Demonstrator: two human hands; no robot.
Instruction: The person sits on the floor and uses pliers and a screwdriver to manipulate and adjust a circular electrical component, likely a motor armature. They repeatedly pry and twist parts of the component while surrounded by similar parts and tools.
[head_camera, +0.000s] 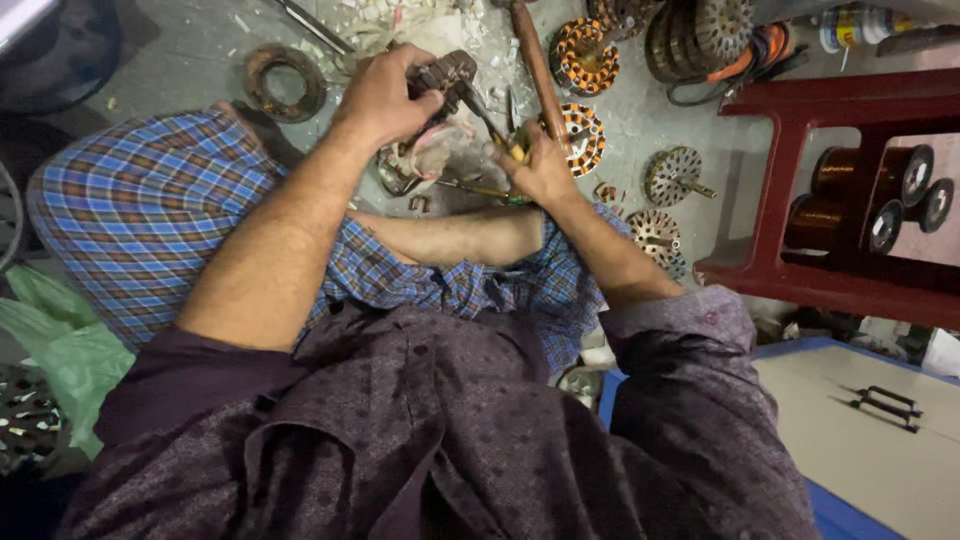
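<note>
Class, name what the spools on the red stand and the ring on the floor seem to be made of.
Spools: likely enamelled copper wire, by the glossy reddish-brown windings, between dark end discs. Red stand: smooth gloss red, probably plastic or painted. Ring: seemingly rusty metal, dull brown and rough.

Light is dim and even, seemingly from overhead, with no hard shadows; the grey floor (190, 60) at the far side catches the most brightness. The near purple shirt (440, 430) sits in murky shade and the left corners go almost black. Faint glare glints on the copper wire spools (860, 190) at right. The wide lens bends the edges, and detail is soft throughout.
</note>
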